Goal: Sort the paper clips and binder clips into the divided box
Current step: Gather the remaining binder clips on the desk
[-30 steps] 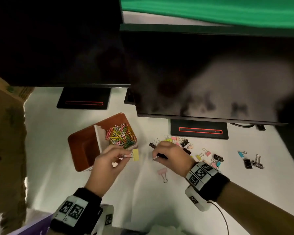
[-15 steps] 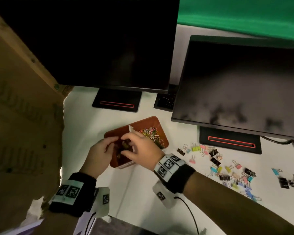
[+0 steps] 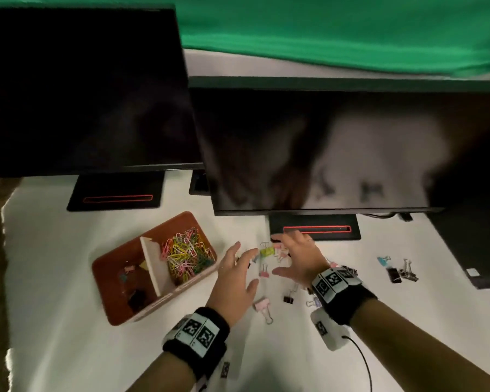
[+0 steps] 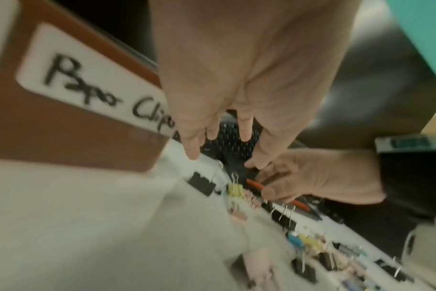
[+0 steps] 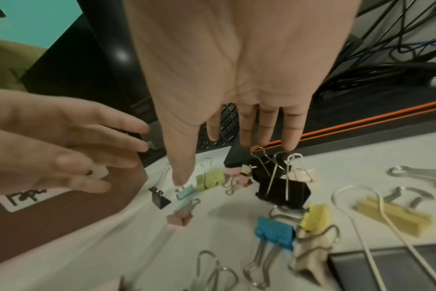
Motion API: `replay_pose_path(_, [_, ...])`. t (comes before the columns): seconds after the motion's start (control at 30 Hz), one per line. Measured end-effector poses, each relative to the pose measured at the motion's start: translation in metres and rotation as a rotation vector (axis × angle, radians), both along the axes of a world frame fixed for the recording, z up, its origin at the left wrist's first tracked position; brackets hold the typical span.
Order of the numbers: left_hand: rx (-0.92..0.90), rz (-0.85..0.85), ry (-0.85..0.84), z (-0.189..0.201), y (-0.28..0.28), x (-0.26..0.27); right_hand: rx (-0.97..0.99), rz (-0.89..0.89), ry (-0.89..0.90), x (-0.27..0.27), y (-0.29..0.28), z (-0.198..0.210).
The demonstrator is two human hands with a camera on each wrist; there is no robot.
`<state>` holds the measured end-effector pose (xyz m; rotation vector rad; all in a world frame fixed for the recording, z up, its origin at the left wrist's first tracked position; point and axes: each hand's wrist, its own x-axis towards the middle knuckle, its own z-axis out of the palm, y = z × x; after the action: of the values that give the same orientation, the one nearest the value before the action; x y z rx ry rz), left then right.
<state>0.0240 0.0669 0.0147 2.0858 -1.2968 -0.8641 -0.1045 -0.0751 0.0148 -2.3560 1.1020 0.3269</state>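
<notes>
Hands over scattered coloured metal binder clips (image 3: 267, 251), your left hand (image 3: 236, 274) and right hand (image 3: 299, 257) both splayed and empty, yellow-green clip (image 5: 210, 178) just past your right thumb, brown divided box (image 3: 116, 256) beyond your left fingertips, paper clips (image 3: 186, 254) in its far compartment.

An office desk by all signs: two dark monitors (image 3: 82, 89) on black stands (image 3: 116, 195) along the white worktop's (image 3: 54, 292) far edge, a keyboard (image 5: 227, 126) between them, tangled cables (image 5: 391, 39) behind, loose binder clips (image 5: 274, 230) scattered about.
</notes>
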Motion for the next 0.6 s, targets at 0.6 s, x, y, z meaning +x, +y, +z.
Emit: replay_pose_path(0.6, [-0.005,0.022,-0.197,-0.054,-0.019,0.005,0.202,0.098,-0.075,0.015,0.007,-0.036])
